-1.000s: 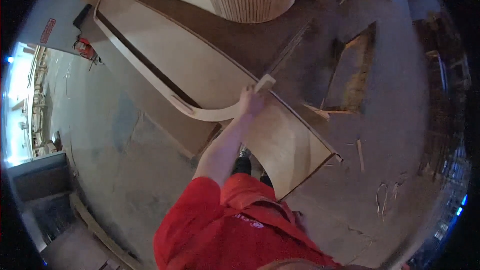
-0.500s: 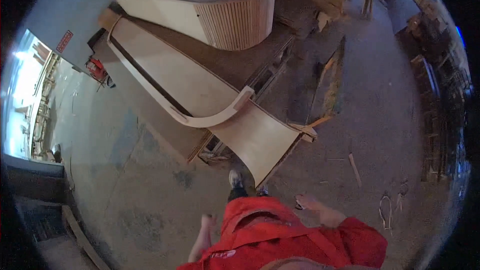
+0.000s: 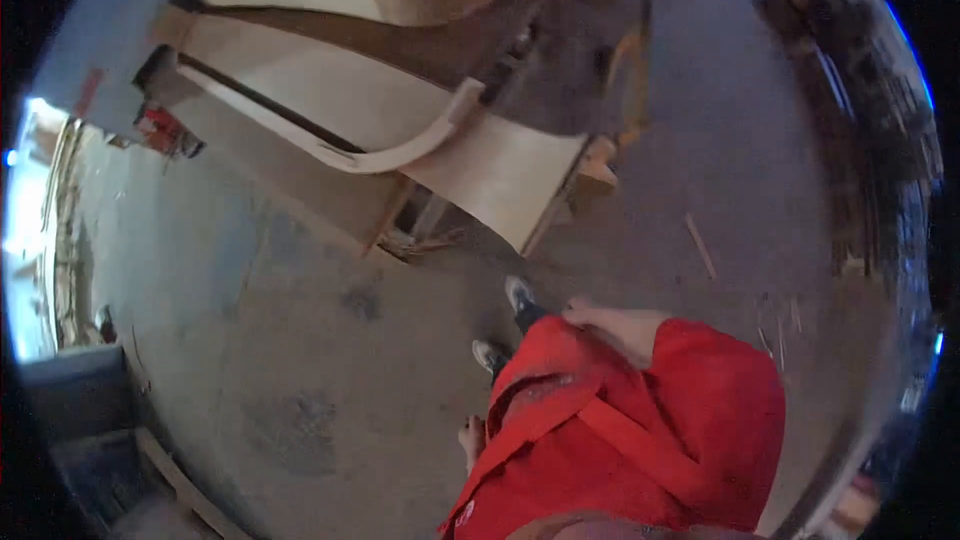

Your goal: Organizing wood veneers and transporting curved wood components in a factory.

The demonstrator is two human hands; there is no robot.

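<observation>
My right hand (image 3: 598,317) lies against the front of my red top (image 3: 640,430) and holds nothing. By my side hangs my left hand (image 3: 470,437), small and blurred, its fingers loose and nothing in them. Both hands are well apart from the bent plywood strip (image 3: 400,135), which rests on a stack of pale curved plywood panels (image 3: 500,175) ahead of me. My shoes (image 3: 518,293) stand on the concrete floor just short of the stack.
A thin wooden slat (image 3: 700,245) lies on the floor (image 3: 300,340) to the right. Dark racks (image 3: 860,90) line the right side. A red object (image 3: 165,130) sits at the left, beside the stack. A dark box and a plank (image 3: 90,410) are at lower left.
My right hand has let go of the bent plywood strip and dropped to my chest. I have moved back from the stack, and my left hand now hangs in view.
</observation>
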